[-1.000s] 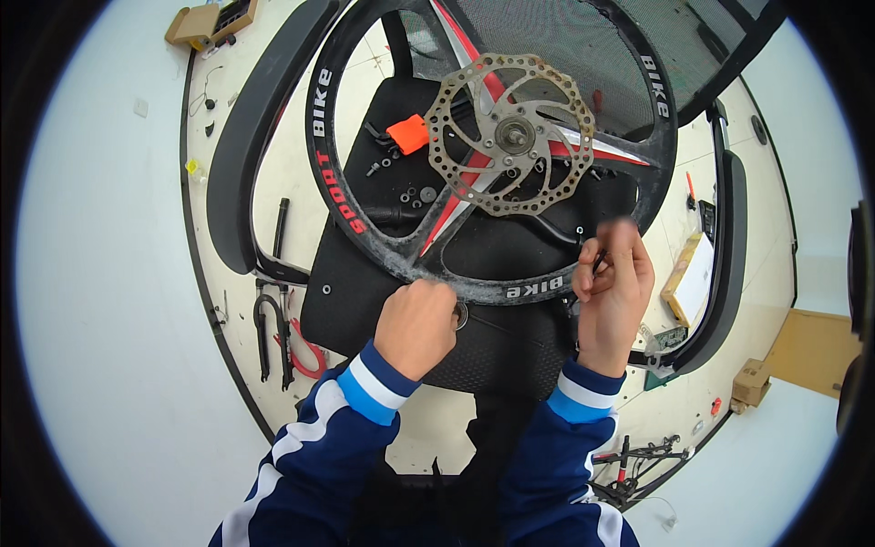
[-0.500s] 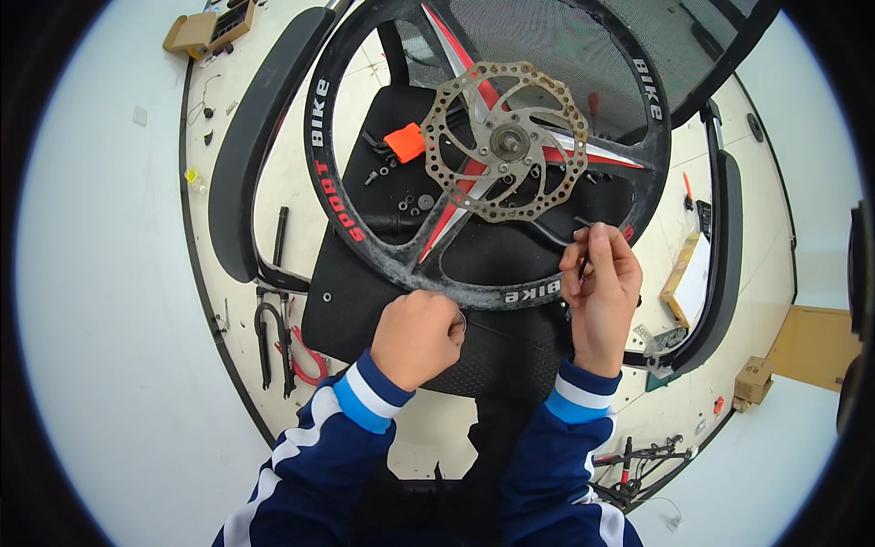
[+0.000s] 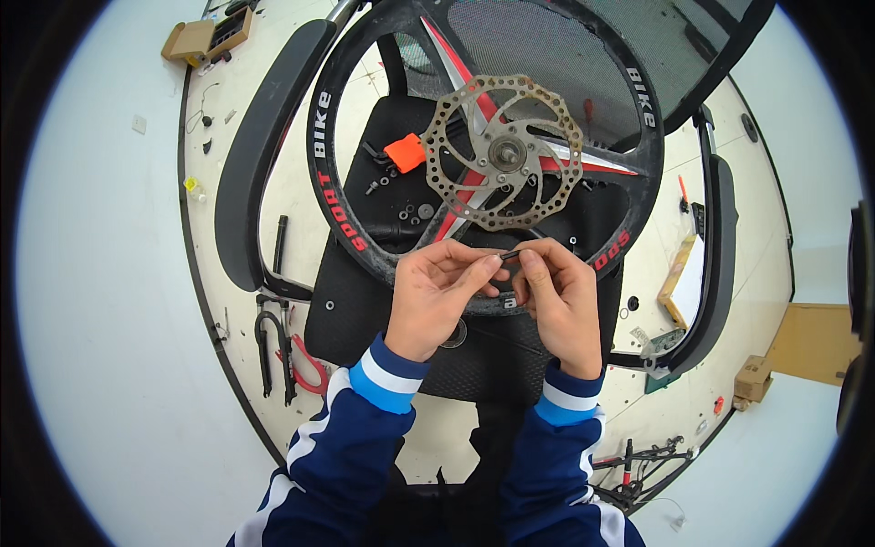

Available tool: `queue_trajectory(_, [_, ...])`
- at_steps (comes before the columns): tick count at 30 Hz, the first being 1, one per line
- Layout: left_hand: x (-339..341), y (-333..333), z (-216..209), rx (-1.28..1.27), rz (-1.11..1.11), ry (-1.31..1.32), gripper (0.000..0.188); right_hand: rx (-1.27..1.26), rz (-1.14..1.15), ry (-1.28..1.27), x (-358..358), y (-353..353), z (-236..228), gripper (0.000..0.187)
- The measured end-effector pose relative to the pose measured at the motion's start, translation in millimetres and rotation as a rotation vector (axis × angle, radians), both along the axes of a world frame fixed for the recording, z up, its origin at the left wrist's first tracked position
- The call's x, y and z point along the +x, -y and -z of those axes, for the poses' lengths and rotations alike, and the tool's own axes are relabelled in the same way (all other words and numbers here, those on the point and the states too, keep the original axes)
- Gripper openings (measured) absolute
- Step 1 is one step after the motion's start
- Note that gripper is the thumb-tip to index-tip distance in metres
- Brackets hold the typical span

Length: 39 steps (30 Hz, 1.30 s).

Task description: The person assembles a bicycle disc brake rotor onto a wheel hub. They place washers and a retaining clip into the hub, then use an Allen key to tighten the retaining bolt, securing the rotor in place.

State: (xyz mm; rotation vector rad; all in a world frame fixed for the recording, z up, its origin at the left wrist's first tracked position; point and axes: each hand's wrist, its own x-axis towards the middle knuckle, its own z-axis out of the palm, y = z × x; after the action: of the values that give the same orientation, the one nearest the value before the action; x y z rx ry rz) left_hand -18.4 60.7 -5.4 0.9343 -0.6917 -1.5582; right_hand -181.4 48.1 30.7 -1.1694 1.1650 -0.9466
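Above the chair seat, my left hand point(image 3: 436, 299) and my right hand point(image 3: 565, 308) meet over the near rim of a black bicycle wheel point(image 3: 330, 178). Between them is a short, thin black rod point(image 3: 510, 255); each hand pinches one end with thumb and fingers. Its exact kind is too small to make out. Red and white spokes mark the wheel, which lies flat on the seat. A perforated metal brake disc point(image 3: 441, 144) is mounted around its hub point(image 3: 507, 154). Partly below my left hand, a metal ring point(image 3: 458, 335) rests on the seat.
Under the wheel, the black seat point(image 3: 465, 374) holds an orange piece point(image 3: 405, 153) and several small nuts point(image 3: 426, 211). Armrests point(image 3: 259, 182) point(image 3: 716, 246) flank it. On the floor are a bicycle fork point(image 3: 266, 351), a red curved tool point(image 3: 310, 365), bike frame parts point(image 3: 629, 474) and a cardboard box point(image 3: 753, 379).
My left hand has risen from the seat's front and opened from a fist into a pinch. My right hand has moved left, bringing the black rod to it.
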Motion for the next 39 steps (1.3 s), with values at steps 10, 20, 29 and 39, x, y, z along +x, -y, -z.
queue_trajectory(10, [-13.7, 5.9, 9.2, 0.043, -0.068, -0.139, 0.024, -0.165, 0.103, -0.083, 7.6, -0.5, 4.0, 0.012])
queue_trajectory(20, [-11.3, 6.4, 13.2, 0.033, -0.020, -0.171, 0.020, -0.306, 0.118, -0.241, 8.7, 1.1, 6.8, 0.017])
queue_trajectory(29, [-5.8, 10.3, 10.7, 0.119, 0.088, -0.247, 0.022, -0.504, 0.108, -0.380, 5.1, 3.4, 4.9, 0.017])
queue_trajectory(39, [-1.8, 21.6, 2.0, 0.083, 0.117, -0.288, 0.034, -0.731, 0.319, -0.622, -6.3, 51.1, -18.2, 0.012])
